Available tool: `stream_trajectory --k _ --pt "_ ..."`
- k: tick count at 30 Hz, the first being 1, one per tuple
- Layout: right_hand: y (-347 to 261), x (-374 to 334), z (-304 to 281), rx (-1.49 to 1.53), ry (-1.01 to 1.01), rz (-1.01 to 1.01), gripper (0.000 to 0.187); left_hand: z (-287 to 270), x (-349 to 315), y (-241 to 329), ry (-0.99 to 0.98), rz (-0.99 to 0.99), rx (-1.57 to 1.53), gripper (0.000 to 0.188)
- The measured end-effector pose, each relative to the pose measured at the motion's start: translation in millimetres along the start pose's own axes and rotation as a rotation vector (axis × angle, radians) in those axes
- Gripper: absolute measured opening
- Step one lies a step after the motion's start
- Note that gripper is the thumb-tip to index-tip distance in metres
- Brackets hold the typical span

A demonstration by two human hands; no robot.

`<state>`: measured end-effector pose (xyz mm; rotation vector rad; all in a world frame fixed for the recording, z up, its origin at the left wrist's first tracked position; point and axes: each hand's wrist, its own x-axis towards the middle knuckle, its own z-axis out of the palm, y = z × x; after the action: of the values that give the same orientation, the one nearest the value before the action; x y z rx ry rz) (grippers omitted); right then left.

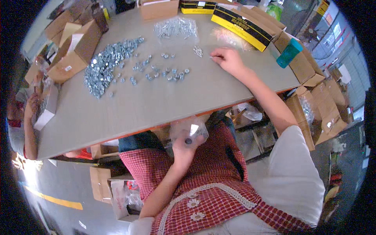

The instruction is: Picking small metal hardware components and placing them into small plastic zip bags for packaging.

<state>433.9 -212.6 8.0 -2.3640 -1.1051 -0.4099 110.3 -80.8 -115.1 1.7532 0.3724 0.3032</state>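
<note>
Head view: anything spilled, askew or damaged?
No plain damage. Small silvery metal pieces lie loose in a heap on the table, with strays trailing toward its middle: spill-like, though possibly just tipped out for work. The teal cup looks tilted, but the fisheye may cause that.

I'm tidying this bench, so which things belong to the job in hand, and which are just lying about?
Apparently in use:
- clear plastic bag, held in the left hand
- small silvery metal pieces, nearest the right hand
- heaped silvery nut-like metal parts

Apparently lying about:
- translucent teal plastic container
- long black-and-yellow cardboard box
</note>
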Motion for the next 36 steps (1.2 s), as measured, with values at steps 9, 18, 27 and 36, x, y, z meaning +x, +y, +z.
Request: stream_trajectory --k 9,18,27,36 --pt "-149.0 -100.8 -41.1 0.383 -0.279 -0.475 0.015 5.5 16.8 -9.8 0.033 0.067 0.005 0.034" --pt "-160.2 -123.3 -34.0 0.438 -0.255 -0.412 0.014 11.6 29.3 -39.7 -0.013 0.274 0.03 0.027" --pt "-176.4 -127.9 -25.9 0.566 -0.284 -0.348 0.02 -38.3 2.6 -26.5 -0.335 0.249 0.012 0.028" --pt "-233.5 -134.2 9.7 0.657 -0.296 -0.73 0.012 -109.6 -53.7 69.1 -0.392 0.128 -0.238 0.039"
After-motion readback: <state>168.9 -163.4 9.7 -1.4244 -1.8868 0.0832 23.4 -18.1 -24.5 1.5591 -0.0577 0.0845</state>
